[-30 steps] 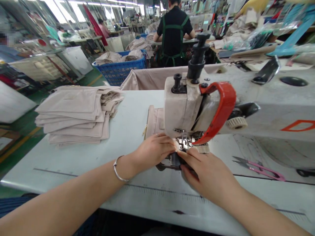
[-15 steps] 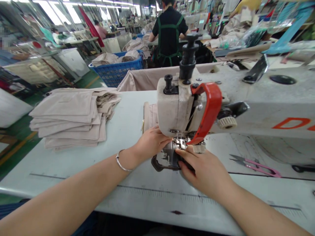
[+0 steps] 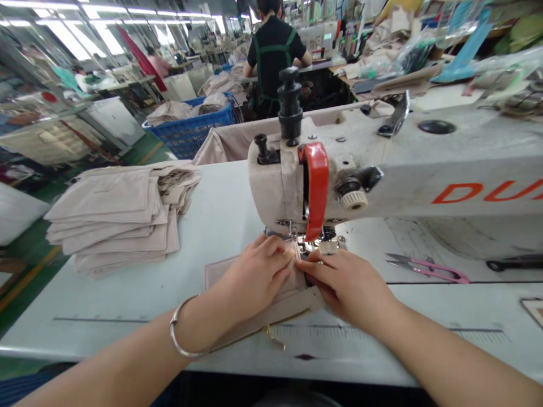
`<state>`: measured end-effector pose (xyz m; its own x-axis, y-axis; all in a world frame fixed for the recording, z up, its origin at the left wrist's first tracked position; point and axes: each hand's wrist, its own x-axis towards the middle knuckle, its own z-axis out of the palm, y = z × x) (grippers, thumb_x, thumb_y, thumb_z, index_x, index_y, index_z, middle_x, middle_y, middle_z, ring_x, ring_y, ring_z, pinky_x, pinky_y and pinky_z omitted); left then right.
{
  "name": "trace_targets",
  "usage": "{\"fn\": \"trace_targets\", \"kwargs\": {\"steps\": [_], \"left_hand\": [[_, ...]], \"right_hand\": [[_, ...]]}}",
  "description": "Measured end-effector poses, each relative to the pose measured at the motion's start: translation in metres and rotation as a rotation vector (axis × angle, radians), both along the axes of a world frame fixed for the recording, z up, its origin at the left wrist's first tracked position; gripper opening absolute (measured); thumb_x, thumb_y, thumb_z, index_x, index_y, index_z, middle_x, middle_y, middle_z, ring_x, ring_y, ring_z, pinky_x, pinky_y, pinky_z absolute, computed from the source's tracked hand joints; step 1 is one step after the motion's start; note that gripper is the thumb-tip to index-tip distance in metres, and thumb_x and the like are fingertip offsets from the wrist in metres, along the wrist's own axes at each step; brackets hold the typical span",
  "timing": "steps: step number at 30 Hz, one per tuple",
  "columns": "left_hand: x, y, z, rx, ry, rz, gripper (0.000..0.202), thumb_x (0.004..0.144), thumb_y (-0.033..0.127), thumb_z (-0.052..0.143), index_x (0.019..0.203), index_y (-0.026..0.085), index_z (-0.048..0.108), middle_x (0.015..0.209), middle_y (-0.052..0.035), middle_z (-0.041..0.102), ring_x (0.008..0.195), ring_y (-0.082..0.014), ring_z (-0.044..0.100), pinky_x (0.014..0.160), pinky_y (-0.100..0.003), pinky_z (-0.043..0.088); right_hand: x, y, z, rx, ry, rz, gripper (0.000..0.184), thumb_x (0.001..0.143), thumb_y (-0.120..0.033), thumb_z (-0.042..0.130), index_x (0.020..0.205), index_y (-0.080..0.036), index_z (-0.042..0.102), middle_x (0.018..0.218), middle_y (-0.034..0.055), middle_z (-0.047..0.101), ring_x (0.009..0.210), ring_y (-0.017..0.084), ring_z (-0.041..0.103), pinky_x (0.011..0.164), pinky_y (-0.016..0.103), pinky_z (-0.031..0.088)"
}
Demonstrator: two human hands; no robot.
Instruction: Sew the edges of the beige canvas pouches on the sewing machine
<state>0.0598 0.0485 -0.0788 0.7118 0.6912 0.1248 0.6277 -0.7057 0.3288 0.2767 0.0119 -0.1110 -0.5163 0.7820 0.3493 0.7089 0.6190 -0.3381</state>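
Clock positions taken from the presser foot (image 3: 304, 245), twelve o'clock pointing away from the wearer. Item: one beige fabric piece (image 3: 288, 305), flat on the pale tabletop (image 3: 220, 203), its worked edge at the foot and its body towards seven and eight o'clock; long zipped edge running from eight to two o'clock, zip pull (image 3: 275, 337) hanging at seven. Left hand (image 3: 254, 277): nearer to the body of the piece, lying across it from eight o'clock, thumb and fingers drawn together on the fabric beside the foot; the piece extends back beneath this palm. Bracelet (image 3: 175, 330) on that wrist. Right hand (image 3: 352, 280): at four o'clock, forefinger against the same edge, fingertips just beside the left's; whether it pinches or merely presses cannot be told, the underside being hidden. Governing relation: edge at the foot between both sets of fingertips, bulk of the piece on the left hand's side. Sewing machine (image 3: 394, 175): head at eleven to twelve, arm towards two, red lever (image 3: 318, 189) at its front. Pink-handled snips (image 3: 436, 269): three o'clock. Stack of beige pieces (image 3: 110, 206): between nine and ten. Blue basket (image 3: 190, 135): between ten and eleven. Co-worker (image 3: 274, 59): just short of twelve, beyond the machine.
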Motion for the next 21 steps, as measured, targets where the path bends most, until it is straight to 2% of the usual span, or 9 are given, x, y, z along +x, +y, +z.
{"fn": "trace_targets", "kwargs": {"steps": [2,4,7,9,12,15,21], "left_hand": [[0.0,-0.016,0.0,0.006,-0.001,-0.011,0.029,0.094,0.016,0.049,0.122,0.017,0.056,0.124,-0.0095,0.057,0.117,-0.0248,0.052,0.101,-0.046,0.048],[0.001,-0.032,0.0,-0.024,-0.011,-0.027,0.033,0.096,0.022,0.049,0.128,0.016,0.051,0.132,-0.01,0.053,0.122,-0.0244,0.049,0.105,-0.045,0.046],[0.0,-0.053,-0.003,-0.052,0.018,-0.048,0.056,0.091,0.038,0.061,0.138,0.013,0.042,0.142,-0.0133,0.046,0.131,-0.0287,0.042,0.111,-0.049,0.042],[-0.001,-0.059,-0.007,-0.027,0.04,-0.052,0.067,0.088,0.04,0.065,0.141,0.01,0.037,0.145,-0.0154,0.043,0.135,-0.0307,0.037,0.113,-0.051,0.039],[-0.003,-0.057,-0.014,0.025,0.027,-0.067,0.058,0.091,0.035,0.061,0.139,0.009,0.041,0.143,-0.0149,0.045,0.135,-0.0287,0.038,0.114,-0.049,0.038],[-0.007,-0.045,-0.018,0.063,-0.005,-0.089,0.049,0.093,0.033,0.058,0.135,0.01,0.047,0.14,-0.0131,0.049,0.134,-0.0268,0.04,0.115,-0.046,0.038],[-0.011,-0.02,-0.018,0.053,-0.04,-0.16,0.047,0.091,0.031,0.059,0.131,0.011,0.05,0.134,-0.0123,0.053,0.13,-0.0254,0.044,0.116,-0.043,0.037]], "right_hand": [[0.001,0.0,-0.001,0.029,-0.003,0.015,0.027,0.088,-0.012,0.055,0.11,-0.022,0.068,0.099,0.0054,0.067,0.084,0.019,0.059,0.074,0.033,0.049],[0.002,0.0,-0.001,0.044,-0.001,0.035,0.025,0.088,-0.011,0.055,0.106,-0.022,0.069,0.097,0.0047,0.067,0.083,0.019,0.06,0.075,0.033,0.048],[0.002,-0.002,-0.001,0.05,-0.005,0.057,0.025,0.088,-0.01,0.054,0.104,-0.021,0.07,0.097,0.0046,0.068,0.081,0.018,0.059,0.073,0.033,0.048],[0.002,-0.003,0.0,0.07,-0.017,0.062,0.028,0.087,-0.008,0.053,0.106,-0.02,0.069,0.101,0.0057,0.068,0.081,0.019,0.059,0.072,0.033,0.049],[0.002,-0.004,-0.001,0.097,-0.035,0.059,0.03,0.086,-0.007,0.052,0.108,-0.018,0.068,0.109,0.0071,0.067,0.087,0.02,0.059,0.075,0.035,0.05],[0.002,-0.003,-0.003,0.069,-0.081,0.052,0.031,0.085,-0.008,0.055,0.111,-0.018,0.067,0.11,0.0067,0.067,0.088,0.021,0.06,0.075,0.035,0.05],[0.0,0.0,-0.006,0.017,-0.202,0.003,0.041,0.085,-0.01,0.056,0.125,-0.017,0.059,0.111,0.0087,0.064,0.087,0.022,0.06,0.074,0.036,0.05]]}}
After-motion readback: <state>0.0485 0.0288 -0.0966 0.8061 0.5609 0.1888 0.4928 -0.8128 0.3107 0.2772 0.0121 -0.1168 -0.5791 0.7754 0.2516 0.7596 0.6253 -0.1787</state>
